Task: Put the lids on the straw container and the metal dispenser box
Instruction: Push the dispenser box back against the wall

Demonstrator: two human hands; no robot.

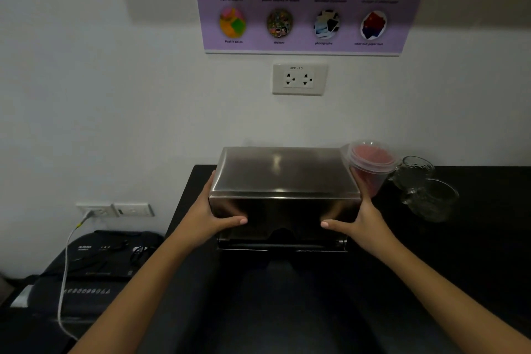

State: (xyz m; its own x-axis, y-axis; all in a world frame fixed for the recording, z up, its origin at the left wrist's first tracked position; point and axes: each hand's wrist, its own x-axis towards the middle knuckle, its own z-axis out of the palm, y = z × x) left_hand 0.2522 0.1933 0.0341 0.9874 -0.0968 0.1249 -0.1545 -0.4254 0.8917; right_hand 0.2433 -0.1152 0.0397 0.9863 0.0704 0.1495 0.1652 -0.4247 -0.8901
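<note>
My left hand (211, 217) and right hand (360, 217) clasp the two ends of the metal lid (283, 178), thumbs pressed to its front face, as it sits over the dispenser box (283, 244) on the black counter (474, 238) against the white wall. Just right of the box, touching my right hand, stands the straw container (370, 169), its clear lid (372, 152) already on. Two glass mugs (425, 187) sit beyond it.
</note>
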